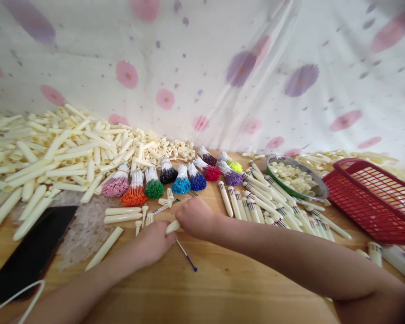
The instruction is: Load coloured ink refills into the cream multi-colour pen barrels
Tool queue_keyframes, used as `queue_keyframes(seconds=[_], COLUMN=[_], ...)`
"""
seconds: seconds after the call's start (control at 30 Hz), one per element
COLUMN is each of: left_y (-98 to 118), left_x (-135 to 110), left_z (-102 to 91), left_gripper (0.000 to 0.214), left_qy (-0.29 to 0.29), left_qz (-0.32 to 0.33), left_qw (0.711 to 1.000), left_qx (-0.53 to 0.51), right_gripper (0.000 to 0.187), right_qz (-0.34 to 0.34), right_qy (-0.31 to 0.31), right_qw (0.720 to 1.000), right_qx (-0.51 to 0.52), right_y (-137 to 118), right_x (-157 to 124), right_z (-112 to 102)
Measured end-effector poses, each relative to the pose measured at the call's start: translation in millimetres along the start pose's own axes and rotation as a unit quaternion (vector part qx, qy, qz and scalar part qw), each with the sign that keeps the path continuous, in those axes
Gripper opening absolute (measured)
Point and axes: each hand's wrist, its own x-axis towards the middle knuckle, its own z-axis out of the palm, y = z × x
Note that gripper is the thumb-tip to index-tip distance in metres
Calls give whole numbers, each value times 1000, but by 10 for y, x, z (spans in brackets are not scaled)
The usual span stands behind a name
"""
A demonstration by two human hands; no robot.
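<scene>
A cream pen barrel (173,227) runs between my two hands over the middle of the table. My left hand (158,243) is closed around its near part. Closed at the other end is my right hand (195,218), its fingertips hidden behind the back of the hand. A blue-tipped refill (187,256) slants out below the hands toward me. Several loose refills (162,208) lie just beyond them. Left of these are small cream slotted pen parts (150,219) and two cream barrels (123,215) side by side.
Bundles of coloured refills (154,184) stand in rows behind. Cream barrels (54,153) pile up on the left, above a dark tablet-like slab (30,252). On the right are multicolour pens (273,198), a metal bowl (319,191) of small parts and a red basket (374,198).
</scene>
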Motion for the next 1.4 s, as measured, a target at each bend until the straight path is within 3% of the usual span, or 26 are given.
queue_keyframes(seconds=[0.23,0.3,0.37,0.43,0.5,0.63,0.73,0.87,0.97,1.1,1.4], left_y=[46,57,74,98,125,166,162,146,162,197,222], left_x=[-31,-63,-103,-138,-155,-131,-104,-113,-144,-173,-234], left_z=[-85,-122,-138,-116,-66,23,18,-36,-58,-41,-18], left_gripper=[16,18,20,22,22,23,19,18,23,29,37], left_qy=[102,134,161,179,196,218,182,111,44,-19,-77], left_qz=[19,28,38,46,49,41,43,68,57,-6,-68], left_qw=[989,984,981,977,967,952,976,991,996,985,932], left_qx=[109,115,105,111,154,213,113,26,-55,-169,-348], right_gripper=[7,17,32,32,32,39,41,39,39,40,40], right_qz=[25,24,27,70,138,238,222,86,35,40,64], right_qy=[-9,20,93,192,251,275,298,290,270,259,253], right_qw=[998,993,964,894,851,854,854,860,853,849,851], right_qx=[59,109,248,399,441,373,365,410,445,460,456], right_y=[118,229,320,329,238,-33,-86,22,91,101,32], right_x=[16,-63,-145,-184,-163,-25,32,-8,-57,-73,-83], right_z=[-109,-162,-176,-135,-54,84,114,114,101,85,49])
